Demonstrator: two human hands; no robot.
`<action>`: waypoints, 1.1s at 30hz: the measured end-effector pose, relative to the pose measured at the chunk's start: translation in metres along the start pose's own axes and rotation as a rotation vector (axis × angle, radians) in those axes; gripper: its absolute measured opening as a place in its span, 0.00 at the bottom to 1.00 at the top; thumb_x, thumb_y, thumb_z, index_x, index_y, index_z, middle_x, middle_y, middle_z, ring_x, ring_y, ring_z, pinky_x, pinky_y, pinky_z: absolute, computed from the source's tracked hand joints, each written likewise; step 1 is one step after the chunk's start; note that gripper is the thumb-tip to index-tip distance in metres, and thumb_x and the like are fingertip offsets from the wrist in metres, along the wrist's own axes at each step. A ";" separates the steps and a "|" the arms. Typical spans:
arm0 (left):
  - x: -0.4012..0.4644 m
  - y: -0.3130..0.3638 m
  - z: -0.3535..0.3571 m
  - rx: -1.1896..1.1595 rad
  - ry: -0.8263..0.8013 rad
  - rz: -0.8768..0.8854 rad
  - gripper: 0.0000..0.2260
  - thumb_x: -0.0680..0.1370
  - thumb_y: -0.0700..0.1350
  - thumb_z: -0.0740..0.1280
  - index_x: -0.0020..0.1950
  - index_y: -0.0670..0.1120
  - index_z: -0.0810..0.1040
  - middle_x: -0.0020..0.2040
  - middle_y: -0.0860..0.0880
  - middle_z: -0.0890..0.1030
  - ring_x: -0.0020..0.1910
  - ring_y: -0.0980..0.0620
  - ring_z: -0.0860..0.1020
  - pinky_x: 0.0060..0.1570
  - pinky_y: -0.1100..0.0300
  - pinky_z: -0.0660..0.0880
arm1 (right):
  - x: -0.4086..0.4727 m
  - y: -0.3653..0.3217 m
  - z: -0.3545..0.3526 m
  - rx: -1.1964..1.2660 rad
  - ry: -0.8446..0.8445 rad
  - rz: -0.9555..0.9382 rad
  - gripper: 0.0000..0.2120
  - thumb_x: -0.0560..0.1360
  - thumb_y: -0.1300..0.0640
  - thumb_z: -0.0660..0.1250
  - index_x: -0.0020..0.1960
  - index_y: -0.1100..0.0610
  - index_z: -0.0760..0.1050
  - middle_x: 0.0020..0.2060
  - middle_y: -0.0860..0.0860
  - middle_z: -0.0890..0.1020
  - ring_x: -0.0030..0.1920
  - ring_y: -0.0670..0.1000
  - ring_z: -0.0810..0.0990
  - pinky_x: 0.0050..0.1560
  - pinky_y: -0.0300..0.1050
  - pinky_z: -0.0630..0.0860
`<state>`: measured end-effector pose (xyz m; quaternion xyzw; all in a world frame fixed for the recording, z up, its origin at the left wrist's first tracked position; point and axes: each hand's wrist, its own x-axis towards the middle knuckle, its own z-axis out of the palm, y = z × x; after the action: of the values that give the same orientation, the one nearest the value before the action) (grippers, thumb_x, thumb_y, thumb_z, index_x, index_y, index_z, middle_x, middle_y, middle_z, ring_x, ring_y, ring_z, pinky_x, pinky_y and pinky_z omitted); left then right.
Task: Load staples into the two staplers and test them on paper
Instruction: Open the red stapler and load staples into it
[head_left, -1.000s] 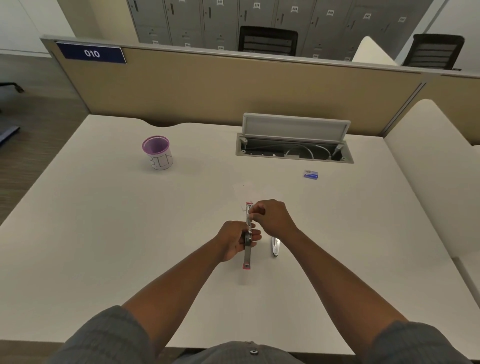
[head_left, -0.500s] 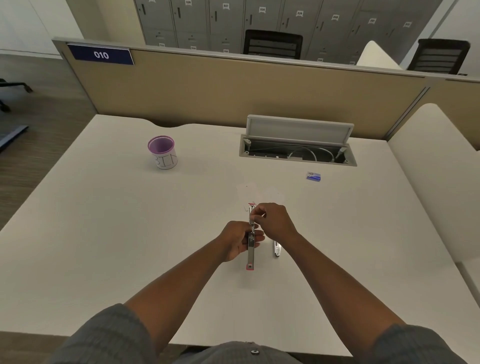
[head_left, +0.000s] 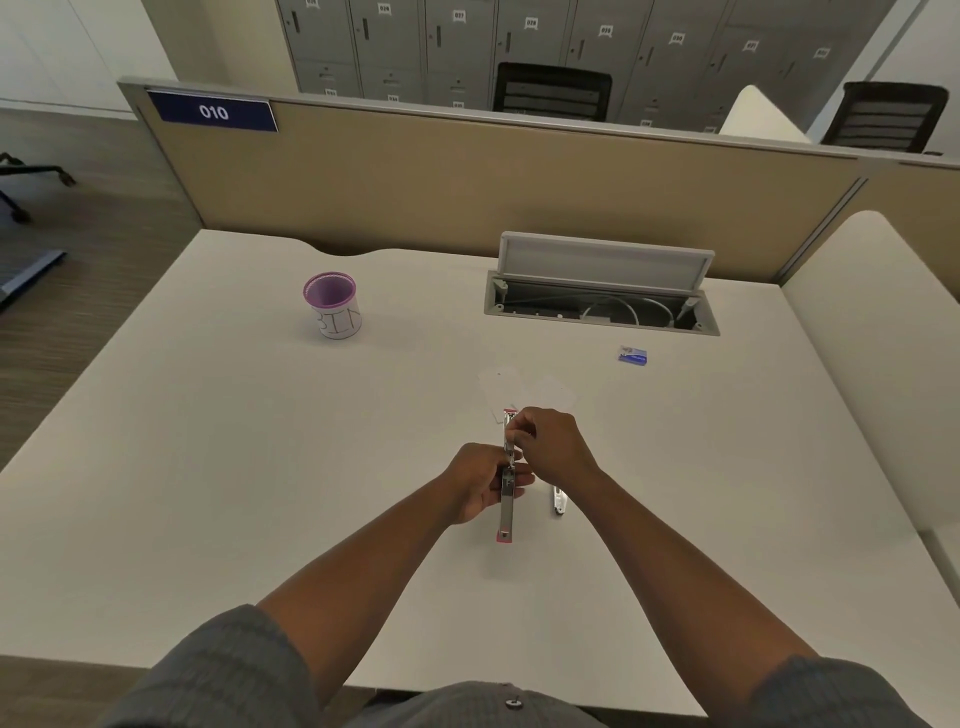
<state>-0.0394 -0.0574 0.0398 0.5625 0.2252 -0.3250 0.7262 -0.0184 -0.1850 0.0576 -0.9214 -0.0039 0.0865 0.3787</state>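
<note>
- My left hand (head_left: 480, 486) grips the pink-ended stapler (head_left: 506, 499) round its middle, over the centre of the desk (head_left: 208, 467).
- My right hand (head_left: 553, 447) pinches at the stapler's far half; what it pinches is too small to tell.
- The second stapler (head_left: 558, 503) lies just right of it.
- Paper slips (head_left: 524, 389) lie just beyond my hands, the staple box (head_left: 632, 356) toward the far right corner.

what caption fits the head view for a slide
Left hand grips an opened pink stapler while the right hand pinches at its staple channel; second stapler lies alongside.
</note>
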 end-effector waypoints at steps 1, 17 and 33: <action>0.000 0.000 0.000 -0.003 -0.001 -0.001 0.13 0.80 0.36 0.57 0.61 0.33 0.75 0.54 0.35 0.83 0.46 0.43 0.83 0.56 0.48 0.78 | 0.000 -0.001 0.000 -0.001 0.002 0.004 0.05 0.72 0.62 0.66 0.40 0.56 0.79 0.34 0.41 0.78 0.40 0.40 0.76 0.40 0.35 0.70; -0.001 -0.005 0.001 -0.018 0.002 -0.003 0.13 0.80 0.35 0.57 0.61 0.33 0.75 0.53 0.36 0.83 0.47 0.43 0.83 0.55 0.48 0.79 | 0.000 0.001 0.003 -0.152 0.019 -0.004 0.04 0.72 0.60 0.65 0.42 0.57 0.79 0.41 0.48 0.82 0.43 0.51 0.79 0.44 0.48 0.76; 0.000 -0.001 0.002 -0.037 -0.026 0.031 0.10 0.80 0.34 0.58 0.51 0.34 0.79 0.40 0.40 0.82 0.42 0.44 0.83 0.54 0.48 0.79 | -0.003 0.006 0.009 0.143 -0.014 0.214 0.16 0.71 0.59 0.67 0.58 0.57 0.76 0.43 0.47 0.82 0.47 0.48 0.78 0.46 0.40 0.70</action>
<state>-0.0404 -0.0595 0.0401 0.5482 0.2130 -0.3168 0.7441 -0.0227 -0.1834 0.0473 -0.8866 0.0978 0.1328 0.4321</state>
